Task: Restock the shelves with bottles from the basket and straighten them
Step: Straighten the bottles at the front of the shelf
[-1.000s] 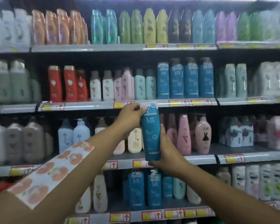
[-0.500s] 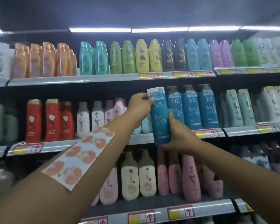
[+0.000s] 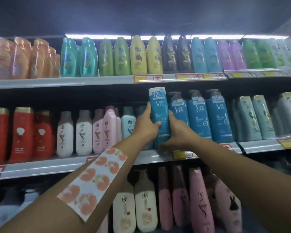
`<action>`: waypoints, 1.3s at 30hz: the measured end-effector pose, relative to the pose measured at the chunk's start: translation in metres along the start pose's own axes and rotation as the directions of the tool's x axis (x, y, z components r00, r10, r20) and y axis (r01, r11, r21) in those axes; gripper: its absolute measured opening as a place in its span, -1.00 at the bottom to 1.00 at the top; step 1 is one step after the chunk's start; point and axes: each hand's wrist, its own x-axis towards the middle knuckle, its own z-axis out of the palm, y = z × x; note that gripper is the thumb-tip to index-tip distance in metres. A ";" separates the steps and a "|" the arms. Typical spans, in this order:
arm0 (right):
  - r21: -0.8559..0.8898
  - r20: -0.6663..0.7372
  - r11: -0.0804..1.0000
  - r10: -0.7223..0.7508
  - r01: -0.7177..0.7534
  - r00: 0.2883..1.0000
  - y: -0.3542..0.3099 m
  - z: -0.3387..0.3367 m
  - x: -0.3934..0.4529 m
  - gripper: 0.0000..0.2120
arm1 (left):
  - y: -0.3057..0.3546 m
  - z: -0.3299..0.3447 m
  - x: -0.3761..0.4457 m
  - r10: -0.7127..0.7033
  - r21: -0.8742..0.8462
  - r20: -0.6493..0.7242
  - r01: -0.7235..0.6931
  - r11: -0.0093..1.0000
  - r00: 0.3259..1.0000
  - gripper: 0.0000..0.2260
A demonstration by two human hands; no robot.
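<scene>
Shelving unit fills the view, three tiers visible. Top shelf (image 3: 91, 81) runs 9 to 3 o'clock with a row of orange, teal, green, yellow, dark, blue, purple bottles. Middle shelf (image 3: 57, 163) carries red bottles (image 3: 20, 133) at 9 o'clock, white and pink bottles (image 3: 84, 132) toward centre, blue pump bottles (image 3: 208, 115) at 2 o'clock, pale green ones further at 3. Lower tier at 6 o'clock: cream bottles (image 3: 136, 199) and pink bottles (image 3: 200, 199).

Both forearms reach up from 7 and 5 o'clock and meet at centre. Left forearm has a patterned patch (image 3: 92, 182), white with orange shapes.

Left hand (image 3: 147, 126) grips the blue bottle (image 3: 159, 113) from its left side, fingers curled round the body, thumb across the front near mid-height. Right hand (image 3: 178, 132) clamps the same bottle from the right and lower down, fingers wrapped round the lower body. Both hands closed on it, nothing else held.

Blue bottle: upright, slight tilt, white cap up with "72" on the label, sitting at the front edge of the middle shelf, just left of the blue pump bottles and touching or nearly touching the nearest one. Bottom is hidden by the right hand, so cannot tell if it rests on the shelf

Price tags (image 3: 183, 153), yellow and red, on the shelf lip just below the hands
</scene>
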 end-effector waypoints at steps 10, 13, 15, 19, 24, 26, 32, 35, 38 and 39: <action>-0.020 -0.019 0.999 0.038 -0.038 0.999 0.015 0.014 0.006 0.31 | -0.017 0.016 0.004 0.016 0.013 -0.026 -0.016 1.000 1.000 -0.15; -0.051 -0.007 0.997 0.059 -0.059 0.998 0.016 0.014 0.004 0.34 | -0.021 0.019 0.004 0.021 0.007 -0.040 -0.021 1.000 0.999 -0.18; -0.062 -0.014 0.995 0.071 -0.072 0.997 0.016 0.015 0.005 0.30 | -0.022 0.020 0.005 0.020 -0.006 -0.042 -0.020 1.000 0.999 -0.18; -0.109 -0.024 0.986 0.122 -0.124 0.992 0.014 0.017 0.006 0.23 | -0.023 0.022 0.004 -0.014 -0.064 -0.047 0.011 0.998 0.999 -0.20; -0.153 -0.043 0.972 0.174 -0.179 0.984 0.011 0.019 0.006 0.25 | -0.026 0.025 0.006 -0.025 -0.077 -0.084 0.018 0.997 0.996 -0.21; -0.170 -0.030 0.963 0.208 -0.210 0.978 0.009 0.019 0.006 0.25 | -0.027 0.026 0.007 -0.033 -0.088 -0.083 0.025 0.996 0.996 -0.22; -0.117 -0.006 0.965 0.235 -0.234 0.972 0.009 0.013 0.010 0.04 | -0.027 0.025 0.006 -0.057 -0.157 -0.046 0.050 0.986 0.997 -0.26; -0.133 0.003 0.961 0.247 -0.244 0.969 0.007 0.013 0.010 0.01 | -0.028 0.024 0.006 -0.060 -0.146 -0.033 0.055 0.988 0.998 -0.25; -0.185 0.009 0.950 0.258 -0.252 0.966 0.004 0.014 0.008 -0.03 | -0.030 0.027 0.007 -0.047 -0.068 0.006 0.048 0.997 0.999 -0.24; -0.198 0.008 0.945 0.268 -0.261 0.963 0.003 0.015 0.007 -0.04 | -0.032 0.028 0.007 -0.043 -0.036 0.018 0.044 0.998 0.999 -0.21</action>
